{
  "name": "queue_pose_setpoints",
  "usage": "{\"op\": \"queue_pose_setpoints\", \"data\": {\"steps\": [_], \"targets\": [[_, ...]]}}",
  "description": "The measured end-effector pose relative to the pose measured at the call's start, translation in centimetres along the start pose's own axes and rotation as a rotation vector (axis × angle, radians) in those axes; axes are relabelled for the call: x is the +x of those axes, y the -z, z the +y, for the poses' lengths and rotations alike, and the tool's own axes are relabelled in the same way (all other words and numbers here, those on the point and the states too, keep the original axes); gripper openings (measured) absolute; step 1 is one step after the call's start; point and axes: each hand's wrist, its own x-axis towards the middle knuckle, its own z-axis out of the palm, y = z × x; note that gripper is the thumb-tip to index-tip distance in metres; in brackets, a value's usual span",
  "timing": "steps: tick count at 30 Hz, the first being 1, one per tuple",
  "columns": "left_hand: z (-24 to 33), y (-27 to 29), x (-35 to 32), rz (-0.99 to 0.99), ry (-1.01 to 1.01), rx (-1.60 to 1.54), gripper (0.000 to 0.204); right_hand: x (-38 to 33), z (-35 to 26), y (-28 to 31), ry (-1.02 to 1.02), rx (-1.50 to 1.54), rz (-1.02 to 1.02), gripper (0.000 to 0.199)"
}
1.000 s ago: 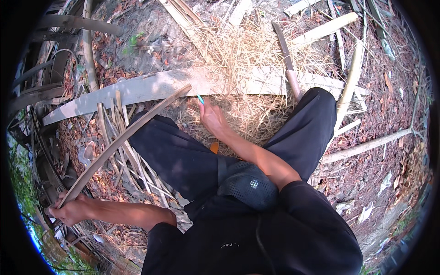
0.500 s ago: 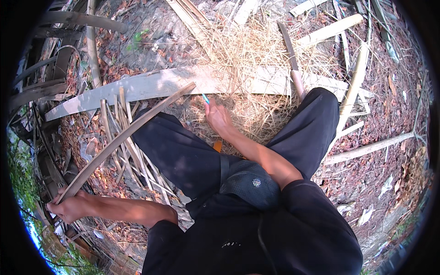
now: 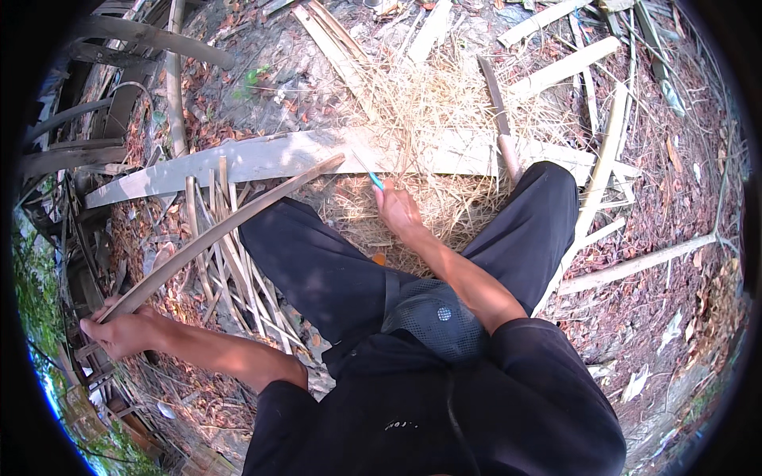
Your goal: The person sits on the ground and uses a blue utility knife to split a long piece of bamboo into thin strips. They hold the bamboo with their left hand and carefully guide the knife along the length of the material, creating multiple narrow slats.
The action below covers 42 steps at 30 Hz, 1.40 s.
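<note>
My left hand point(image 3: 119, 332) grips the near end of a long wooden strip point(image 3: 198, 243), off to the left. The strip slants up and to the right, its far end over a pale plank point(image 3: 262, 159) lying crosswise in front of me. My right hand point(image 3: 399, 208) is closed round the teal handle of a slim knife point(image 3: 376, 181). Its thin blade points up and left over the plank, a little right of the strip's far end and apart from it. Under the held strip lies a bundle of thin strips point(image 3: 230, 246), beside my left leg.
A machete point(image 3: 496, 103) with a wooden handle lies across the plank near my right knee. Straw-like shavings point(image 3: 429, 103) cover the plank's middle and the ground around it. Split poles point(image 3: 607, 159) lie at the right, and stacked timber point(image 3: 103, 119) stands at the far left.
My right hand has moved slightly right and down with the knife, showing more of its blade. The left hand still holds the strip, and the whole view has shifted a little.
</note>
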Motion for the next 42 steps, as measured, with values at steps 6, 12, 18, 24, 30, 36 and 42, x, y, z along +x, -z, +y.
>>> {"op": "queue_pose_setpoints", "data": {"steps": [6, 12, 18, 24, 30, 36, 42], "targets": [[8.8, -5.3, -6.7, -0.315, -0.010, -0.155, 0.046, -1.2, -10.4, 10.2, 0.060, 0.293, -0.259, 0.043], [12.2, -7.3, -9.8, -0.561, -0.080, -0.376, 0.048, -2.2, -8.8, 7.0, 0.220, 0.063, -0.129, 0.043], [13.1, -7.3, -10.6, -0.542, -0.065, -0.361, 0.048, -1.7, -8.3, 9.5, 0.081, 0.123, -0.226, 0.041], [13.4, -7.6, -11.3, -0.499, -0.066, -0.343, 0.049, 1.0, -4.4, 5.6, 0.191, -0.179, -0.170, 0.045], [12.0, -5.9, -10.1, -0.542, -0.040, -0.340, 0.048, 0.7, -7.5, 7.9, -0.095, 0.115, -0.410, 0.045], [12.1, -6.0, -9.7, -0.556, 0.016, -0.419, 0.048, 2.3, -1.0, 1.0, 0.028, -0.109, -0.175, 0.047], [10.9, -5.3, -8.2, -0.564, 0.021, -0.408, 0.045, 2.4, -3.2, 1.1, -0.137, 0.089, -0.309, 0.048]]}}
